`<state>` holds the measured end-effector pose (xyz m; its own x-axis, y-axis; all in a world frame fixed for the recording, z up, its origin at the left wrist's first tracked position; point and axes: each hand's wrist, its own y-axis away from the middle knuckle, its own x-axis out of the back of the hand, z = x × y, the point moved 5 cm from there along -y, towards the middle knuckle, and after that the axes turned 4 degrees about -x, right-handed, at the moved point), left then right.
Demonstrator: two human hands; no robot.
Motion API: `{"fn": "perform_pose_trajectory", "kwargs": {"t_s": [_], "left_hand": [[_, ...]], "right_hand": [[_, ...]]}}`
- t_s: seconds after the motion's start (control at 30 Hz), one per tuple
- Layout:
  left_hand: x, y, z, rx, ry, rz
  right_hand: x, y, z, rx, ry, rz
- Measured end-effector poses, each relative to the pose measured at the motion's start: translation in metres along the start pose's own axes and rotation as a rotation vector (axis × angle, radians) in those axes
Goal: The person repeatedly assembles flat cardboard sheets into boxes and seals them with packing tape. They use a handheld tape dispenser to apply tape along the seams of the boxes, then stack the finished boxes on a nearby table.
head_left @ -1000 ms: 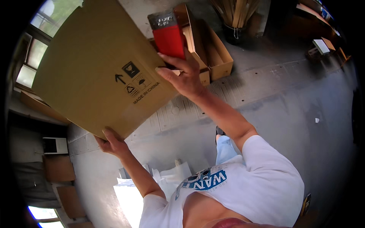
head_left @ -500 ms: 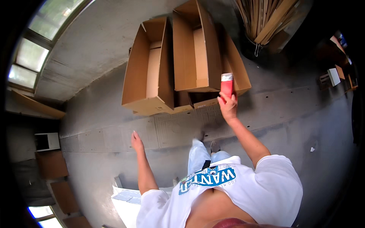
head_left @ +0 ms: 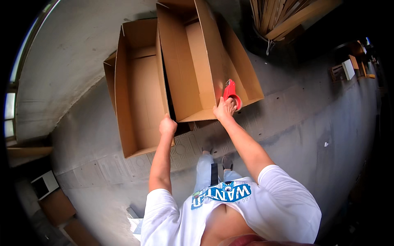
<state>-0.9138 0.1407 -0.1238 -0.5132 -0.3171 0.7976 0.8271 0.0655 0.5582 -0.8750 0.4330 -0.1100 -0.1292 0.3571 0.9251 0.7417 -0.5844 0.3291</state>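
Note:
Two tall open cardboard boxes stand side by side before me, the left box (head_left: 139, 82) and the middle box (head_left: 180, 61). My left hand (head_left: 168, 125) is closed at the cardboard where their near corners meet; I cannot tell which box's edge is in its fingers. My right hand (head_left: 225, 109) is closed round a red tape dispenser (head_left: 230, 90) and rests against the near right corner of the middle box. The dispenser's metal end points away from me, and its round part shows beside my fingers.
Another open box (head_left: 246, 78) stands to the right, partly hidden. A bin of cardboard strips (head_left: 283, 20) is at the far right. A pale wall (head_left: 69, 69) runs along the left. Furniture pieces (head_left: 349, 69) lie farther right on the grey floor (head_left: 295, 123).
Both hands have reached the boxes, my left from above bare floor. The tape dispenser has tilted in my right hand. The boxes appear nearer and farther left in view.

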Motion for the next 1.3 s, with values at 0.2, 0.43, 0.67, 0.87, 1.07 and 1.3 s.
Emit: {"fn": "perform_pose_trajectory", "kwargs": {"t_s": [0.2, 0.43, 0.67, 0.87, 1.07, 1.3], "left_hand": [[0.033, -0.016, -0.029, -0.058, 0.001, 0.179], [0.076, 0.02, -0.009, -0.222, 0.238, 0.262], [0.045, -0.039, -0.003, -0.354, 0.193, 0.263], [-0.005, 0.147, 0.031, -0.704, 0.554, 0.528], [-0.231, 0.315, 0.034, -1.0, -0.247, -0.784], [-0.443, 0.533, 0.123, -1.383, -1.012, -1.133]], "right_hand": [[0.025, -0.042, 0.069, 0.233, -0.446, 0.09], [0.066, -0.02, 0.095, 0.507, -0.821, -0.057], [0.044, -0.029, 0.048, 0.399, -0.268, -0.001], [0.083, 0.073, 0.19, 0.071, -0.58, 0.348], [0.063, 0.349, 0.386, -0.253, -0.793, 0.079], [-0.063, 0.779, 0.585, -1.041, -0.914, 0.44]]}}
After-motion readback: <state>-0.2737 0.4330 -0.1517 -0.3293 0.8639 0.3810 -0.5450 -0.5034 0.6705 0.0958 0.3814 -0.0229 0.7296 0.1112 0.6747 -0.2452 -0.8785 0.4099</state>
